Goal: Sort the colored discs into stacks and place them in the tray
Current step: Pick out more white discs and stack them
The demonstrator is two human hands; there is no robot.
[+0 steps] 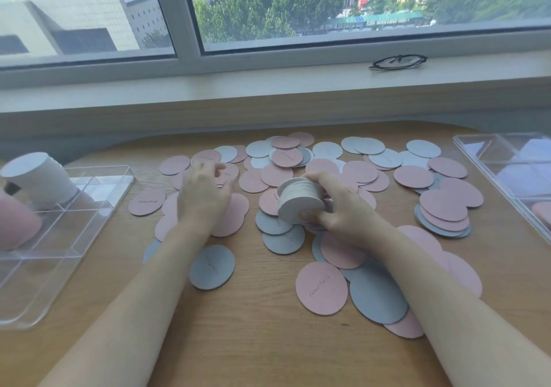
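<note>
Pink discs (321,288) and grey discs (211,266) lie scattered and overlapping across the wooden table. My right hand (340,207) grips a stack of grey discs (299,200), tilted on its side just above the table's middle. My left hand (205,193) reaches over the pink discs left of centre, its fingers curled at a disc (228,175); whether it has hold of it is unclear. A clear divided tray (98,207) at the left holds a tall grey stack (38,181) and a pink stack (16,222).
A second clear tray (504,160) stands at the table's right edge with a pink stack partly visible in it. Folded glasses (398,61) rest on the window sill behind the table. Bare wood shows along the table's front edge.
</note>
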